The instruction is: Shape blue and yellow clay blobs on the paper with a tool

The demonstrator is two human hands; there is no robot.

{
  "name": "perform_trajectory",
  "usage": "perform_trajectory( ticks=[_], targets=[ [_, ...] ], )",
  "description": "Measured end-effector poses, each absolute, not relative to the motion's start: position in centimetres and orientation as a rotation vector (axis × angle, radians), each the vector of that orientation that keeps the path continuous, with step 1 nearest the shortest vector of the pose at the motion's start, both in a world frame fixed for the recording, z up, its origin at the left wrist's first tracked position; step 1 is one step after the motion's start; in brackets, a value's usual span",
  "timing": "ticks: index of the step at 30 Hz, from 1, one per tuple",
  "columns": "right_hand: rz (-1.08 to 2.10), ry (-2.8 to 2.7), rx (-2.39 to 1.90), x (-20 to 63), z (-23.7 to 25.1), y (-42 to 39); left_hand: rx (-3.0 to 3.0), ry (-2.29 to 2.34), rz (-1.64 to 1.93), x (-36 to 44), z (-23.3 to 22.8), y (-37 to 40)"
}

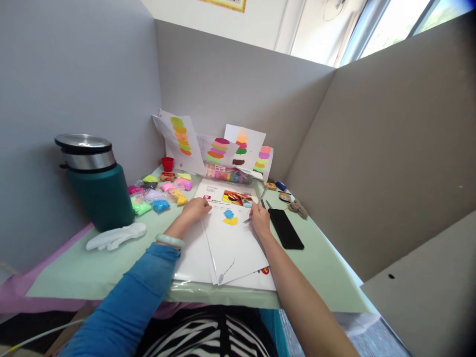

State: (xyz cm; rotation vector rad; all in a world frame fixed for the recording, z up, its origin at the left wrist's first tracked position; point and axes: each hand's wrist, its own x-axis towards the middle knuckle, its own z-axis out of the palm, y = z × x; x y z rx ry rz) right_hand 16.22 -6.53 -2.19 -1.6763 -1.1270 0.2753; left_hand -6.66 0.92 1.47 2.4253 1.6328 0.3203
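Observation:
A white sheet of paper [238,253] lies in front of me, with one blue and one yellow patch of colour [230,221] near its top and a small grey sketch near its bottom edge. My left hand [197,209] rests at the sheet's upper left edge, its fingers curled together; whatever they pinch is too small to make out. On the sheet's right side, my right hand [259,218] is closed around a thin pale stick-like tool [263,192]. The tool slants up past the fingers, and a flat grey end shows just left of them.
Small bags of coloured clay [161,206], a red cup [167,164], a white glove [116,237] and a green flask [98,191] stand or lie left. Colour-swatch sheets [243,144] lean at the back. A black phone [285,228] lies right. Grey partitions [238,84] surround the table.

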Motion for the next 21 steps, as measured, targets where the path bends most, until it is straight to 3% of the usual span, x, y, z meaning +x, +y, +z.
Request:
perform_trajectory(
  ticks=[13,21],
  targets=[
    [0.279,-1.119,-1.670,16.30,-2.31,-6.43,2.198,1.322,0.509,-6.85,1.02,1.16],
    [0.285,-1.124,-1.669,16.18,-2.14,-6.55,2.141,1.537,0.386,-6.81,1.44,0.95]
  ],
)
